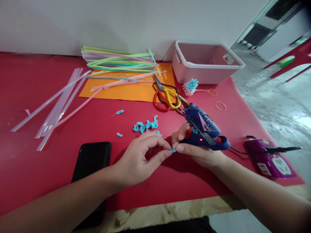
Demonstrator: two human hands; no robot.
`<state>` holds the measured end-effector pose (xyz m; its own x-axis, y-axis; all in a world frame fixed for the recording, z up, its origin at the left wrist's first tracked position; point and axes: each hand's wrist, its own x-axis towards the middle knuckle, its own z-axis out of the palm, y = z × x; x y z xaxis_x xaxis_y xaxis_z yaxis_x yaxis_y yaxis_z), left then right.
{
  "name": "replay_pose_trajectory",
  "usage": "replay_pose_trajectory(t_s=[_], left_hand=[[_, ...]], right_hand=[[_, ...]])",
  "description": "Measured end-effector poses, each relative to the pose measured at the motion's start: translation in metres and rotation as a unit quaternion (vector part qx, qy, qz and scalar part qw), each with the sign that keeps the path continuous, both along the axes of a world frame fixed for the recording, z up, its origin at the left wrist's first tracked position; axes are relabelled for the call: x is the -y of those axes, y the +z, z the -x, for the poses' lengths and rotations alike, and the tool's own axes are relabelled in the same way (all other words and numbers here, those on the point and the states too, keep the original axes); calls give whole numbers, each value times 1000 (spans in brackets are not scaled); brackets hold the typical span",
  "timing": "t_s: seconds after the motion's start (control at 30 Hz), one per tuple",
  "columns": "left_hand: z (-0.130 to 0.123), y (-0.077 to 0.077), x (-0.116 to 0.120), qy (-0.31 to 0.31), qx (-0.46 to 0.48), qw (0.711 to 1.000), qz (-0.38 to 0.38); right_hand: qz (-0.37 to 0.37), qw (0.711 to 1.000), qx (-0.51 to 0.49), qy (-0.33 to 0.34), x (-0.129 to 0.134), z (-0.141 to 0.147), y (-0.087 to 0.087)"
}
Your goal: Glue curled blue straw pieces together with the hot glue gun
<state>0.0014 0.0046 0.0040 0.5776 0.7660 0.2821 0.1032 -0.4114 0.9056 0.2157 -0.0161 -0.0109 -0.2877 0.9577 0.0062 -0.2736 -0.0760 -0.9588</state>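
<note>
Between my two hands is a small blue fuzzy piece [173,150]. My left hand [145,155] pinches its left end between thumb and forefinger. The thumb of my right hand [194,150] touches its other end, while that hand also holds a dark blue glue gun [202,124], whose nozzle points up and left and whose small red light is lit. Just beyond my left hand lies a pile of curled blue fuzzy pieces [145,125]. A single short blue piece [119,134] and a blue piece on a thin wire [120,112] lie farther left.
Scissors [159,83] and colored fuzzy stems [119,61] lie on an orange sheet [111,94]. A pink bin [201,72] stands behind a fuzzy flower [191,84]. Glue sticks [58,106] and a phone [93,158] are left; a purple power socket [269,158] is right.
</note>
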Motion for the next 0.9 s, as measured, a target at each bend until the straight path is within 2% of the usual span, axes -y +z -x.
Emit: replay_pose_trajectory(t_s=[0.3,0.53,0.67,0.8,0.9], left_hand=[[0,3,0,-26,48,998,36],[0,8,2,-35,33,987,153],[1,5,1,-30,42,969,240],[0,4,0,-30,41,963,263],[-1,6,-1,-26,72,956,283]], right_hand=[[50,998,-42,-8,-2,2,2],[72,995,-61,-34,-4,2,2],[64,996,-69,-8,-3,1,1],[45,997,-55,6,-3,2,3],[32,999,-19,-24,-2,2,4]])
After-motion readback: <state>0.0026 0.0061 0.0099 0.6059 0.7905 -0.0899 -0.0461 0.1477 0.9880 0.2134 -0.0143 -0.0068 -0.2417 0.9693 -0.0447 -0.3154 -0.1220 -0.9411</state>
